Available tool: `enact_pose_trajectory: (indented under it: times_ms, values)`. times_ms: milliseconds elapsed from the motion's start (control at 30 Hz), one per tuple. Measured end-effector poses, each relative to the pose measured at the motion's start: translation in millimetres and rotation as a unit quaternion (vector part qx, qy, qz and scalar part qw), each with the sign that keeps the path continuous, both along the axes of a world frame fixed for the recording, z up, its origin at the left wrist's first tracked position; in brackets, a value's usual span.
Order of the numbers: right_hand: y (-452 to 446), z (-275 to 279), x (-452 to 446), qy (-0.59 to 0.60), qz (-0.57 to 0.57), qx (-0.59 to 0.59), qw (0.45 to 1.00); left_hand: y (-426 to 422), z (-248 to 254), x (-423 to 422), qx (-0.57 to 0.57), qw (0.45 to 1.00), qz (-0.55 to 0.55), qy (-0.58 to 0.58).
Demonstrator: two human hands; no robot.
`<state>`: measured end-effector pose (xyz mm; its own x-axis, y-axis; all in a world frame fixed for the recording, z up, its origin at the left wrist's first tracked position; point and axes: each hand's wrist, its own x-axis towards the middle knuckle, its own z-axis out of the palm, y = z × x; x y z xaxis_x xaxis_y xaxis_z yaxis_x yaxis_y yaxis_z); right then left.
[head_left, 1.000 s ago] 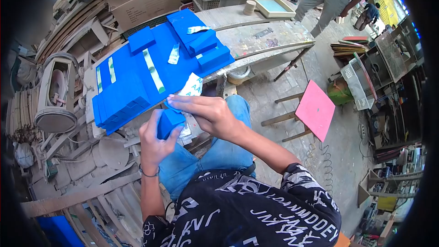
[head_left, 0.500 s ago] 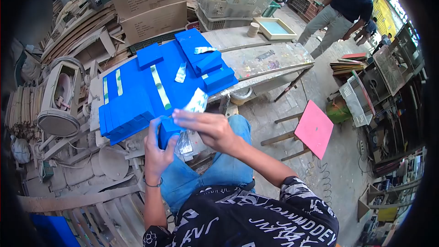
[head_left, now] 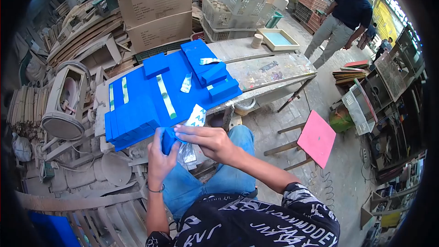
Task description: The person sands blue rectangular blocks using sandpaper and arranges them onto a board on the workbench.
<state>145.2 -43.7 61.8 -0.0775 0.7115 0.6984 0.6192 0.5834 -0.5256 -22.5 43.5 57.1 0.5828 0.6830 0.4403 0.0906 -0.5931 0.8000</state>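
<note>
A small blue block [head_left: 168, 141] is gripped in my left hand [head_left: 160, 160], between thumb and fingers, just off the near edge of the table. The fingers of my right hand [head_left: 208, 142] press together on the block's right side. Beside them a white printed strip [head_left: 196, 115] stands up. Beyond my hands lies a large blue panel [head_left: 183, 103] with pale tape strips. Stacked blue pieces [head_left: 130, 126] rest on its left end, and blue blocks [head_left: 222, 90] on its right. A clear plastic bag [head_left: 187, 153] hangs below my right fingers.
The worn table [head_left: 265, 71] holds a shallow tray [head_left: 278, 40] and a round wooden piece [head_left: 257, 41]. Cardboard boxes [head_left: 157, 9] and plastic crates [head_left: 228, 11] stand behind. A pink-topped stool [head_left: 316, 139] is at the right. Another person [head_left: 340, 23] stands farther back.
The view has shifted, showing more of the background. My right fingers moved off the block's top and are now against its right side. The person at the back appears more upright.
</note>
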Motion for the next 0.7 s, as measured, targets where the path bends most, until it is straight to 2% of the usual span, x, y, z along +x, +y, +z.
enact_pose_trajectory:
  times_ms: [67, 167, 200, 233, 267, 333, 400, 433, 500, 633, 700]
  values:
    - [4.2, 1.1, 4.2, 0.001, 0.007, 0.011, 1.0, -4.0, 2.4, -1.3, -0.015, 1.0, 0.004, 0.027]
    - [2.7, 8.8, 3.4, -0.009, -0.002, 0.011, 1.0, 0.8, -4.3, 6.8, 0.041, 0.998, 0.019, -0.053]
    - [3.8, 6.2, 2.8, -0.002, 0.0, 0.017, 1.0, 3.7, -5.3, 4.9, 0.034, 0.998, 0.031, -0.041]
    - [6.7, 1.3, 5.8, 0.005, 0.002, 0.019, 1.0, 2.4, -3.0, 0.7, -0.002, 1.0, 0.014, 0.0]
    - [10.1, -4.0, 8.7, 0.012, 0.005, 0.022, 1.0, -3.8, 3.2, 3.5, 0.002, 0.999, -0.013, -0.033]
    - [13.2, 2.2, 10.9, -0.006, -0.008, 0.03, 1.0, -8.2, 4.5, 9.4, 0.061, 0.996, 0.001, -0.064]
    - [7.6, 9.6, 5.6, -0.029, -0.014, 0.03, 0.999, 0.2, 4.6, 3.4, -0.089, 0.996, -0.007, -0.017]
    - [8.5, 10.3, 5.5, -0.022, -0.012, 0.029, 0.999, -1.8, 4.3, 3.7, -0.09, 0.996, -0.001, -0.014]
    - [9.3, 12.4, 5.8, -0.012, -0.012, 0.025, 1.0, -9.2, 2.6, 10.2, -0.028, 0.993, -0.026, -0.111]
    - [7.1, 13.4, 6.0, -0.02, -0.018, 0.021, 0.999, -0.3, 4.2, 4.8, -0.123, 0.988, -0.043, -0.079]
    - [8.0, 13.5, 7.4, -0.012, -0.011, 0.03, 0.999, -8.6, 7.0, 5.5, -0.118, 0.988, -0.053, -0.087]
